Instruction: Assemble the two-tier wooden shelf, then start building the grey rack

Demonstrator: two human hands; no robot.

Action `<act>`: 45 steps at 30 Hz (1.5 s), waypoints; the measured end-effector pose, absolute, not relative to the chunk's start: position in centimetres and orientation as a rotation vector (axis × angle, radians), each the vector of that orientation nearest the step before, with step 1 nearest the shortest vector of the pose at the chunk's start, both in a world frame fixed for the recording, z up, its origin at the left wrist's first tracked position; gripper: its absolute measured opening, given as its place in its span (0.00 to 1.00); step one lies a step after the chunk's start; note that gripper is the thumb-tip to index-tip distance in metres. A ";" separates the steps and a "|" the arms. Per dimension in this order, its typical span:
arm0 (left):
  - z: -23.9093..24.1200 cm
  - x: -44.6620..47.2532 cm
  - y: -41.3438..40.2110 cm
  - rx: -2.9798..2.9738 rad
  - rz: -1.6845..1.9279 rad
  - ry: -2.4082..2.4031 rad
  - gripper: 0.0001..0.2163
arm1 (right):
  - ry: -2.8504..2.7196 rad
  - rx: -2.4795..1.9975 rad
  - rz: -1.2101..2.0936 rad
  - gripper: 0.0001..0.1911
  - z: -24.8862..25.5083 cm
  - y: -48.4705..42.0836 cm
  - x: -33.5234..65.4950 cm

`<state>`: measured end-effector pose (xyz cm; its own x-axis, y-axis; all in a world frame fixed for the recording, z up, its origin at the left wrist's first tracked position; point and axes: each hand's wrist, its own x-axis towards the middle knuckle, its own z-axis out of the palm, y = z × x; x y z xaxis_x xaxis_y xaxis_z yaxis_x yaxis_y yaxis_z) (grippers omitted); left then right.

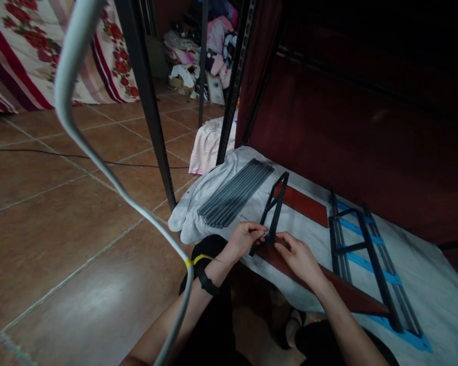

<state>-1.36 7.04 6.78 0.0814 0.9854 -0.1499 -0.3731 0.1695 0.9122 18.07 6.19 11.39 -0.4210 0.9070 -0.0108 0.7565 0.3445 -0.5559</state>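
My left hand (245, 240) is closed in a pinch at the lower corner of a black metal frame (278, 208); a small shiny piece shows at its fingertips, too small to name. On the other side of that corner, my right hand (298, 256) has thumb and fingers closed on the end of a long reddish-brown board (351, 292). The board runs right from this upright frame to a second black frame (362, 236). Behind it, another red-brown panel (305, 203) lies flat on the grey cloth (309, 241).
Grey metal tubes (236, 193) lie side by side at the cloth's left. Blue strips (361, 259) and dark rods are under the second frame. A black post (148, 101) and a white cable (110, 178) stand left, above the tiled floor (61, 223). Clothes (217, 46) are piled behind.
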 end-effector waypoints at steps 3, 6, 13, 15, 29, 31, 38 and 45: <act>7.1 -1.5 7.2 0.876 1.243 0.957 0.02 | -2.295 -1.470 0.761 0.15 11.3 6.4 18.2; 7.1 -1.6 7.4 0.917 1.231 0.954 0.02 | -2.267 -1.459 0.790 0.15 11.0 6.5 18.3; 6.2 -2.2 7.6 1.052 1.255 0.911 0.04 | -2.281 -1.400 0.766 0.17 10.1 7.2 18.6; 6.0 -2.4 7.6 1.163 1.286 0.910 0.04 | -2.292 -1.390 0.776 0.17 10.2 7.3 18.6; 5.7 -2.0 7.1 1.060 1.352 0.998 0.11 | -2.415 -1.449 0.639 0.17 10.3 7.5 18.3; 5.9 -1.9 7.2 1.034 1.354 1.012 0.12 | -2.416 -1.427 0.644 0.17 10.3 7.6 18.3; 6.1 -1.8 7.6 1.100 1.352 1.007 0.05 | -2.394 -1.389 0.711 0.14 10.8 7.8 18.3; 6.4 -2.3 7.5 1.288 1.311 0.994 0.00 | -2.356 -1.409 0.716 0.14 10.7 7.9 18.1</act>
<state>-2.30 7.51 6.37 0.0725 0.9835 0.1657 -0.1066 -0.1575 0.9817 18.10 7.86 10.72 -0.4723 0.8814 0.0042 0.7300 0.3938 -0.5586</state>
